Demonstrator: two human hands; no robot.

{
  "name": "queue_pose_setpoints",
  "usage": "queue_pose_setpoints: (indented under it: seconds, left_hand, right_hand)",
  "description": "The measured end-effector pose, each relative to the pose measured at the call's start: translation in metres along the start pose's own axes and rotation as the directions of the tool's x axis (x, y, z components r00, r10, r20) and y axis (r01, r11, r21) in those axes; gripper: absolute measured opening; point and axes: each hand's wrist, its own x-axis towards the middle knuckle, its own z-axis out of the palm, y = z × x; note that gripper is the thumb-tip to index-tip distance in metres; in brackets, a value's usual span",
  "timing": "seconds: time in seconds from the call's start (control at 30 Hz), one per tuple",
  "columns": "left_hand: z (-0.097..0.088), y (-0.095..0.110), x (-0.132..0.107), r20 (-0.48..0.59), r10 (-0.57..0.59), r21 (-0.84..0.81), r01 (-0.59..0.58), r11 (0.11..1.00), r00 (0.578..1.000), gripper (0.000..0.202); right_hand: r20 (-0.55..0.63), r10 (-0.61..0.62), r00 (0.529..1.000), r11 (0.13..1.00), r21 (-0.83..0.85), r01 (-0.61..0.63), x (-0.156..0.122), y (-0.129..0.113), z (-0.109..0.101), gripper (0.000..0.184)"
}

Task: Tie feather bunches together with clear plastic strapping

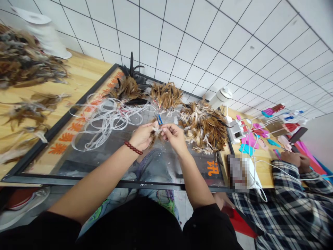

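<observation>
A small bunch of brown feathers (154, 139) with a pale fluffy end is held low over the glass-topped board. My left hand (144, 136), with a red bead bracelet (133, 148) at the wrist, is closed around this bunch. Thumb and fingers of my right hand (174, 137) are pinched together at the bunch's pale end; what they grip is too small to make out. Just beyond my fingertips lies a small blue tool (159, 119). Behind it is a heap of brown feathers (167, 95), and a larger heap (205, 126) sits to the right.
Loose clear cord (99, 121) coils left of my hands. Dark-tipped feathers (127, 88), a big feather pile (28, 57) and a white spool (47, 33) stand farther left. To the right are a power strip (235, 130), a white bottle (221, 96) and a person in a plaid sleeve (286, 175).
</observation>
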Motion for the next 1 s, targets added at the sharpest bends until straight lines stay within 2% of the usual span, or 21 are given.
queue_pose_setpoints:
  seconds: [0.07,0.13,0.17,0.23,0.33,0.4,0.43,0.47,0.5,0.53,0.57,0.6,0.63,0.67,0.7,0.77,0.83,0.9,0.93,1.0]
  left_hand:
    - [-0.001,-0.002,0.000,-0.019,0.001,0.037,0.000,0.999,1.000,0.028]
    - [0.000,-0.003,-0.001,-0.041,0.022,0.058,-0.020,0.998,0.999,0.031]
    - [0.000,-0.004,-0.001,-0.044,0.028,0.064,-0.025,0.998,0.999,0.032]
    - [0.001,-0.004,-0.002,-0.047,0.026,0.080,-0.023,0.997,0.999,0.034]
    - [0.001,-0.003,-0.003,-0.031,0.050,0.195,-0.043,0.980,0.998,0.033]
    - [-0.001,-0.001,-0.004,0.036,0.217,0.401,-0.213,0.891,0.976,0.030]
    - [-0.003,0.000,-0.005,0.095,0.345,0.525,-0.341,0.780,0.934,0.029]
    - [-0.004,0.001,-0.006,0.165,0.475,0.636,-0.461,0.618,0.865,0.026]
    - [-0.005,0.002,-0.007,0.239,0.582,0.721,-0.543,0.430,0.777,0.024]
    - [-0.006,0.003,-0.009,0.304,0.656,0.775,-0.580,0.251,0.691,0.022]
    - [-0.007,0.004,-0.010,0.354,0.701,0.802,-0.586,0.113,0.620,0.021]
    - [-0.007,0.004,-0.012,0.386,0.726,0.811,-0.585,0.027,0.569,0.020]
    - [-0.006,0.004,-0.013,0.406,0.736,0.804,-0.595,-0.006,0.542,0.020]
    - [-0.005,0.004,-0.014,0.415,0.738,0.784,-0.621,0.007,0.532,0.020]
    - [-0.004,0.003,-0.015,0.409,0.737,0.754,-0.654,0.059,0.538,0.021]
    - [0.000,0.003,-0.016,0.351,0.725,0.670,-0.700,0.247,0.592,0.022]
    - [0.004,0.003,-0.016,0.238,0.666,0.532,-0.668,0.520,0.707,0.025]
    - [0.006,0.005,-0.016,0.145,0.514,0.325,-0.532,0.782,0.845,0.027]
    - [0.007,0.007,-0.016,0.129,0.422,0.220,-0.441,0.870,0.897,0.029]
    - [0.008,0.009,-0.017,0.138,0.271,0.076,-0.283,0.956,0.953,0.032]
  right_hand:
    - [0.000,-0.062,0.998,0.998,-0.007,0.062,-0.001,-0.003,-0.001,0.031]
    - [0.004,-0.161,0.987,0.977,-0.139,0.160,-0.002,-0.006,-0.001,0.041]
    - [-0.006,-0.204,0.979,0.956,-0.217,0.198,-0.003,-0.007,0.000,0.041]
    - [-0.058,-0.259,0.964,0.918,-0.325,0.227,-0.004,-0.007,0.002,0.030]
    - [-0.147,-0.193,0.970,0.945,-0.295,0.144,-0.003,-0.004,0.002,0.023]
    - [-0.169,-0.081,0.982,0.982,-0.183,0.050,0.000,0.000,-0.001,0.026]
    - [-0.173,-0.032,0.984,0.993,-0.116,0.012,0.002,0.002,-0.002,0.028]
    - [-0.178,0.007,0.984,0.998,-0.054,-0.016,0.003,0.004,-0.004,0.029]
    - [-0.187,0.032,0.982,0.999,-0.003,-0.033,0.005,0.006,-0.005,0.030]
    - [-0.204,0.047,0.978,0.999,0.035,-0.040,0.006,0.006,-0.005,0.031]
    - [-0.226,0.053,0.973,0.997,0.062,-0.040,0.006,0.006,-0.004,0.031]
    - [-0.252,0.053,0.966,0.996,0.079,-0.034,0.006,0.006,-0.003,0.031]
    - [-0.279,0.047,0.959,0.996,0.085,-0.024,0.005,0.005,-0.001,0.030]
    - [-0.307,0.036,0.951,0.996,0.084,-0.010,0.004,0.003,0.002,0.030]
    - [-0.333,0.022,0.943,0.997,0.077,0.004,0.002,0.001,0.005,0.030]
    - [-0.372,-0.013,0.928,0.998,0.045,0.032,-0.001,-0.002,0.012,0.028]
    - [-0.379,-0.063,0.923,0.998,-0.024,0.058,-0.004,-0.004,0.016,0.026]
    - [-0.343,-0.152,0.927,0.983,-0.148,0.107,-0.007,-0.005,0.016,0.025]
    - [-0.305,-0.210,0.929,0.962,-0.236,0.140,-0.008,-0.004,0.015,0.025]
    - [-0.187,-0.326,0.927,0.873,-0.436,0.219,-0.009,-0.003,0.009,0.024]
